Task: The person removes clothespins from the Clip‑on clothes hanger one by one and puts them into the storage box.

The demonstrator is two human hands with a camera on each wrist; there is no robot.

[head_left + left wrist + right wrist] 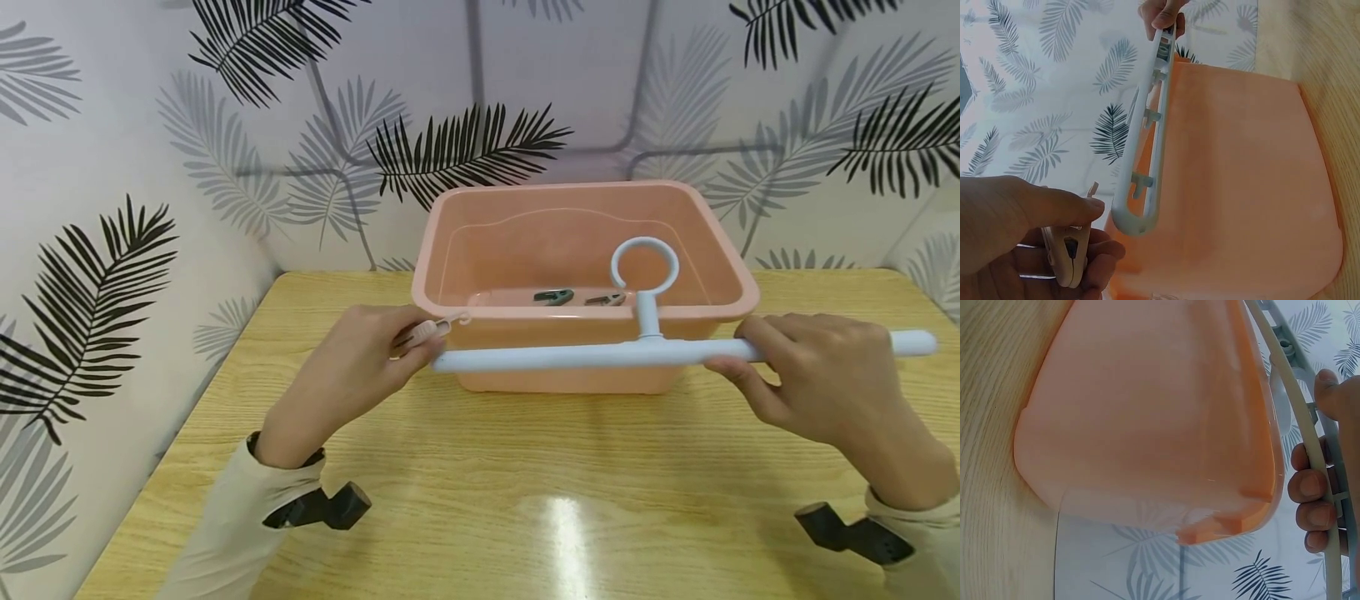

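Note:
My left hand (360, 350) pinches a pale beige clothespin (423, 333) with a small hook at its tip; the left wrist view shows the clothespin (1067, 253) between thumb and fingers. At the right, my right hand (832, 375) grips a light blue clip hanger (555, 357), its long bar held level and a round hook (645, 242) rising from its middle. In the left wrist view, the hanger's underside is an open slotted frame with small pegs inside. The bar's left end is close to my left fingertips; whether they touch I cannot tell.
Behind the hanger stands a pink plastic tub (585, 312) on the wooden table (465, 483). Inside it lie a dark green clothespin (553, 297) and a greyish one (604, 299); the near rim may hide more. A leaf-patterned wall covering (495, 75) rises behind the table.

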